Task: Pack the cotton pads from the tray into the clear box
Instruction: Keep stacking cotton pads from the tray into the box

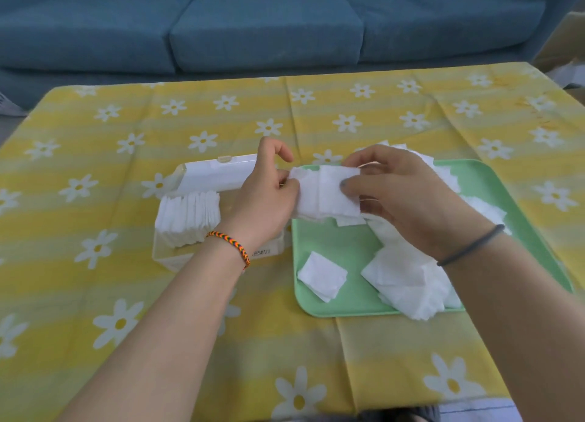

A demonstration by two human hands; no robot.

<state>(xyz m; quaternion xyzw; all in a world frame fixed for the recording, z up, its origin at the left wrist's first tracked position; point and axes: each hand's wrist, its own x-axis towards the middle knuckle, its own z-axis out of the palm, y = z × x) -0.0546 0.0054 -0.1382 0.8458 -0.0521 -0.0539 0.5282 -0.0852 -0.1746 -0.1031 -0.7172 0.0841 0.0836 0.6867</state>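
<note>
Both hands are pinching a row of pads (329, 197) between them: left hand (266, 197) curling fingers on one end, right hand (402, 197) clamping the other, thumb on top. Below the right fingers, loose pads (323, 276) are lying on the tray (345, 241). Left of the fingers, the box (177, 254) is sitting on the surface, part-filled. Risk: soft, thin square pads could fan out and spill if squeeze loosens. Box is clear rigid plastic; tray smooth green.
</note>
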